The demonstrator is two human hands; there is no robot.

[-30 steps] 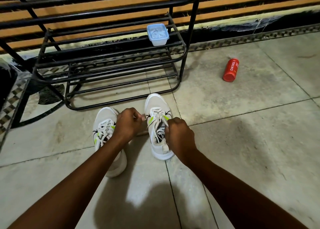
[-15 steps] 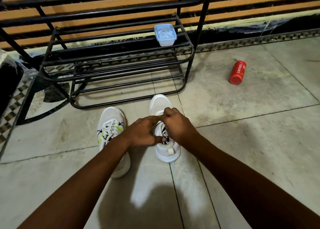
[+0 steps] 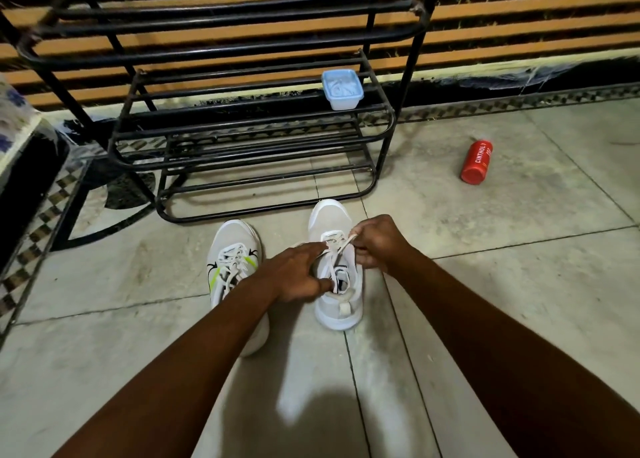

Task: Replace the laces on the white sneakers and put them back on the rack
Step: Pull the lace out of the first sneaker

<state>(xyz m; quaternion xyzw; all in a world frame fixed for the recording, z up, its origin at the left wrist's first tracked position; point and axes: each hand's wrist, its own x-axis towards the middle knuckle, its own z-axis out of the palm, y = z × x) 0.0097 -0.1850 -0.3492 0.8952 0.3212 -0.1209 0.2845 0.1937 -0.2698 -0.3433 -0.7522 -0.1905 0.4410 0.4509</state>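
Observation:
Two white sneakers stand on the tiled floor before the black metal rack (image 3: 263, 135). The left sneaker (image 3: 235, 246) is laced, with a yellow-green stripe. The right sneaker (image 3: 334, 222) sits between my hands. My right hand (image 3: 379, 243) pinches a white lace (image 3: 341, 246) and draws it up from the eyelets. My left hand (image 3: 298, 274) rests on the shoe's left side, index finger stretched toward the lace and thumb by the collar. The left forearm hides the left sneaker's heel.
A light blue lidded container (image 3: 342, 88) sits on the rack's middle shelf at its right end. A red bottle (image 3: 477, 161) lies on the floor to the right. A dark object with patterned cloth (image 3: 17, 146) stands at the far left.
Both hands pinched lace ends apart, then met over the shoe's tongue. Now my right hand has drawn the lace up and to the right; my left stays against the shoe.

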